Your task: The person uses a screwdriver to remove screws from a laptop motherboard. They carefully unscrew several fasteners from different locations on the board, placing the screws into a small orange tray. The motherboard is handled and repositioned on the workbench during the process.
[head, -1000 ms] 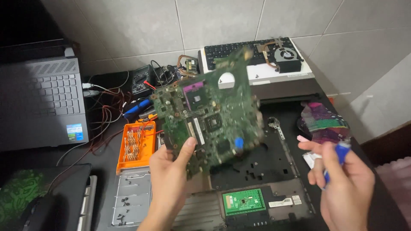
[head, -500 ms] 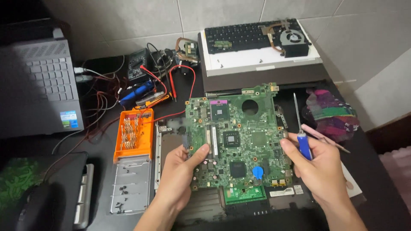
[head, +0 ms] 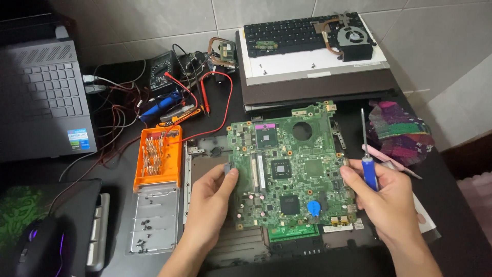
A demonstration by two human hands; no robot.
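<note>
A green laptop motherboard (head: 292, 166) lies nearly flat over the open black laptop base (head: 212, 154). My left hand (head: 212, 197) grips the board's left edge, thumb on top. My right hand (head: 387, 202) touches the board's right edge with its fingertips and holds a blue-handled screwdriver (head: 367, 159), shaft pointing up and away. A blue round part sits near the board's front edge.
An orange bit case (head: 158, 156) and a clear lid holding screws (head: 152, 220) lie to the left. A grey laptop (head: 43, 110), a mouse (head: 38, 246), a multimeter with red leads (head: 164, 69), a keyboard with a fan (head: 307, 33) and a colourful cloth (head: 400, 131) surround the work area.
The motherboard has come down from a raised, tilted position to lie flat over the laptop base. My right hand moved in to its right edge with the screwdriver.
</note>
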